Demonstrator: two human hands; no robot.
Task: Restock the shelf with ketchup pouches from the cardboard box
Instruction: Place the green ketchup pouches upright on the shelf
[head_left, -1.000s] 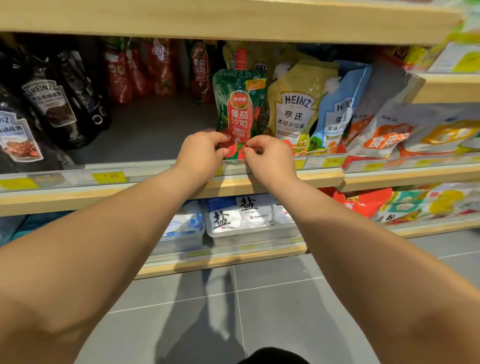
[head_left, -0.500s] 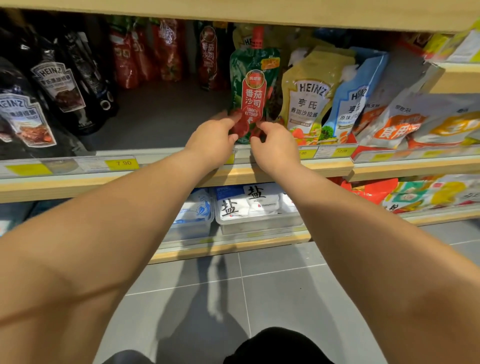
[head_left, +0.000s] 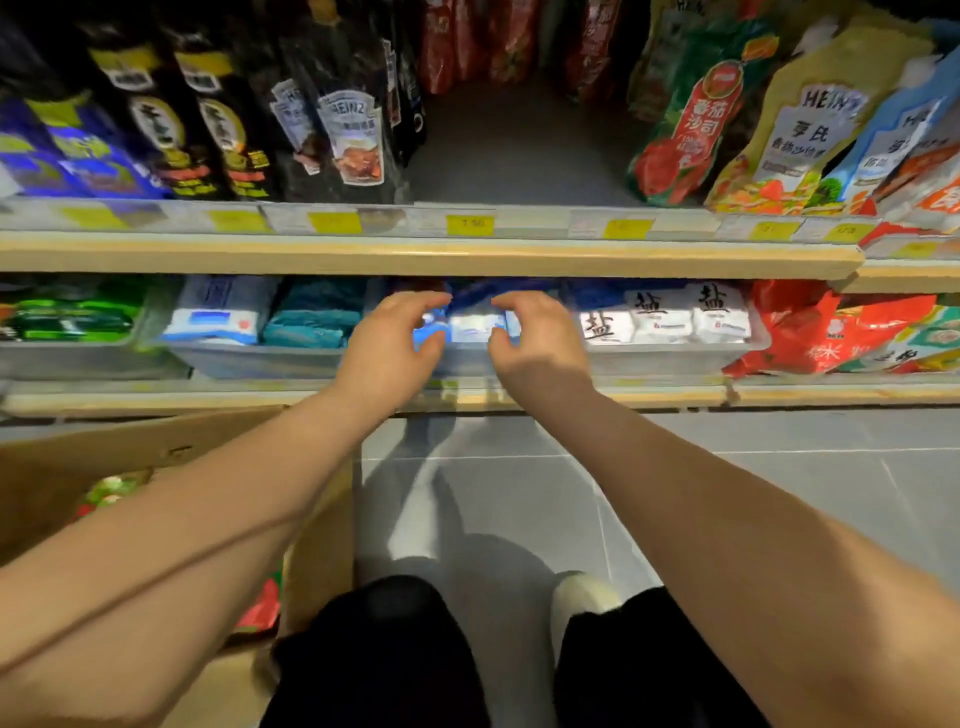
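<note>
A green and red ketchup pouch (head_left: 691, 124) stands upright on the upper shelf (head_left: 519, 150), leaning against a yellow Heinz pouch (head_left: 800, 130). More red pouches (head_left: 467, 41) stand at the back of that shelf. My left hand (head_left: 389, 348) and my right hand (head_left: 535, 348) hang side by side in front of the lower shelf, fingers curled and apart, holding nothing. The cardboard box (head_left: 130, 457) sits on the floor at lower left, under my left forearm, with ketchup pouches (head_left: 109, 491) showing inside.
Black Heinz sauce pouches (head_left: 343, 130) fill the upper shelf's left side. The lower shelf holds trays of white salt bags (head_left: 670, 317) and red packets (head_left: 831, 332). Yellow price tags (head_left: 470, 224) line the shelf rail. My knees and a white shoe (head_left: 582, 597) are over grey floor tiles.
Both hands have let go of the ketchup pouch, which stays on the upper shelf, and have dropped to the lower shelf's height. The view has tilted down, and the box now shows.
</note>
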